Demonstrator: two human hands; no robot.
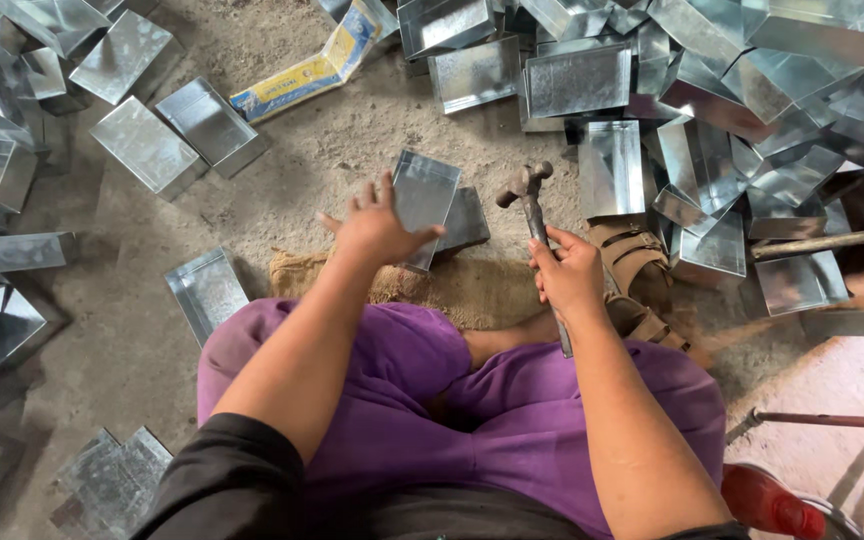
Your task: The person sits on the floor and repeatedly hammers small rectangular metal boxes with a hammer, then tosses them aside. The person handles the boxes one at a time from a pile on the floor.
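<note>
We are looking at the tray (424,195), standing tilted on a dark block (467,220) on the floor, just ahead of our left hand (377,228). That grip is spreading open, fingers touching the tray's near side. Our right hand (569,275) is clamping the hammer (532,205), its handle pointing away from us, head right of the tray.

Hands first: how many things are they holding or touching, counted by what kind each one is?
Hammer, gripped in the right hand: 1
Shiny metal tray, at the left hand: 1
Total: 2
</note>
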